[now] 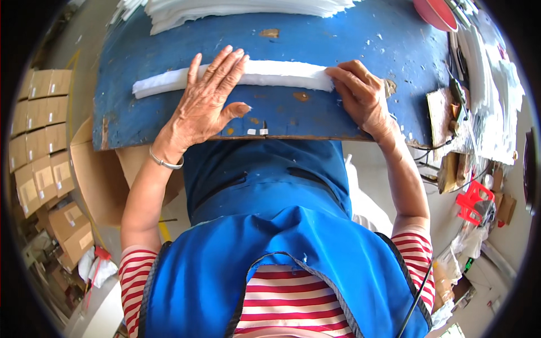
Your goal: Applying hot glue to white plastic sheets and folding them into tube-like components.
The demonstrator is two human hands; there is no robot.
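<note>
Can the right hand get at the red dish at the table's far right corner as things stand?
Probably yes. The right hand rests on the white strip's end, and bare blue table lies between it and the red dish.

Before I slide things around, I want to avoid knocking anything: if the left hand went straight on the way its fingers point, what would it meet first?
The left hand already lies across the white padding strip. Beyond it is bare blue tabletop, then probably the stack of white sheets at the far edge.
</note>
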